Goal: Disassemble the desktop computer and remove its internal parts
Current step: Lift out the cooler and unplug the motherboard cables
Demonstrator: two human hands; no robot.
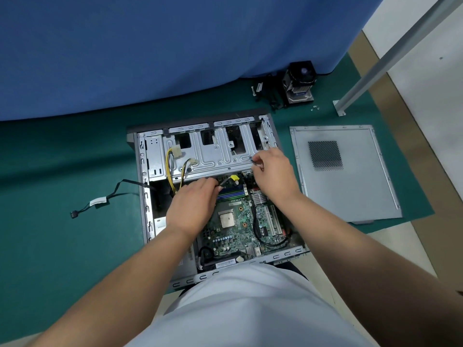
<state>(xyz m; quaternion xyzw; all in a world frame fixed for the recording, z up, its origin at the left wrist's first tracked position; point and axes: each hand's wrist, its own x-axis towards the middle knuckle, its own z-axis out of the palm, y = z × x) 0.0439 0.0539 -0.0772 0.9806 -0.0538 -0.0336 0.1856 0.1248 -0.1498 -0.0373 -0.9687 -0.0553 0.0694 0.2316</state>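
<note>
Green circuit board fills the open computer case, which lies on its side under both hands. This motherboard is thin, stiff and fragile, best held by its edges once it is unplugged. The left hand curls its fingers round a black cable at the board's far edge, just beyond the memory slots. The right hand, apart from the left and further from the person, pinches a small dark connector against the metal drive cage. Such leads are soft and light; pulling on the plug body, not the wire, looks safer. The removed side panel lies right of the right hand.
</note>
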